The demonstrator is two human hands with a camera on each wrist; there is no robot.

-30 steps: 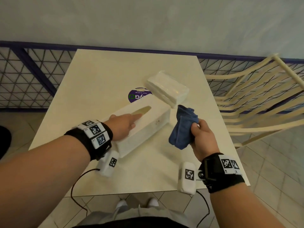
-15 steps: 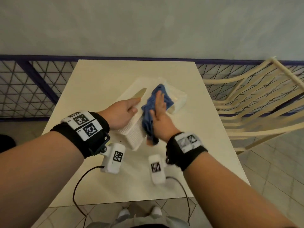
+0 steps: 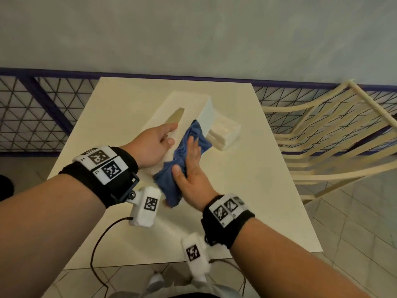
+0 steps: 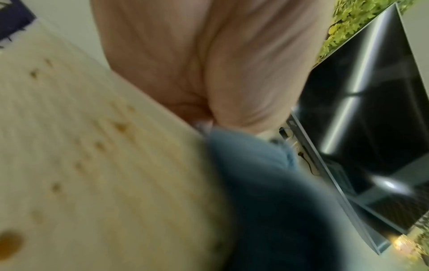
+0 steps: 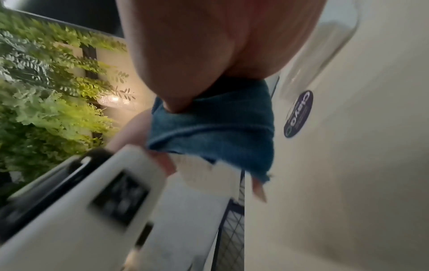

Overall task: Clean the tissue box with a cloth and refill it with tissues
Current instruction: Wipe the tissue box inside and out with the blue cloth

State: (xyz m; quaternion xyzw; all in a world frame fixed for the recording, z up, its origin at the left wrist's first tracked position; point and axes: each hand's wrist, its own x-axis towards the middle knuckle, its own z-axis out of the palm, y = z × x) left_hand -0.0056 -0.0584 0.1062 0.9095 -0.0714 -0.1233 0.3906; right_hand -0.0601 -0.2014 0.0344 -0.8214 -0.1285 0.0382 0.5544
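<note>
**Tissue box tipped up for a side wipe**

Tissue box, the white rectangular plastic one with the slot in its top [image 3: 182, 117], sits tilted above the cream desk [image 3: 247, 190], its near end raised and its far end toward the desk's middle. The left hand [image 3: 152, 145] grips that near end, thumb curled over the top face and fingers hidden beneath, and my read is that this hold is what turns the long right side toward the wiper. And there's the wiper: the right hand [image 3: 191, 168] lies flat, fingers straight, pressing a crumpled blue cloth [image 3: 187, 151] against that side wall, so pressure spreads across the fabric instead of bunching it. The left wrist view, though blurred, shows brownish spots on the box's pale surface, which would explain the scrubbing.

Just beyond the box, touching or nearly so, a wrapped white pack of tissues [image 3: 225, 134] waits on the desk for the refill, within easy reach. Cleaning looks to be underway, refilling not yet started. A cream slatted chair [image 3: 333, 134] stands off the desk's right edge.
</note>
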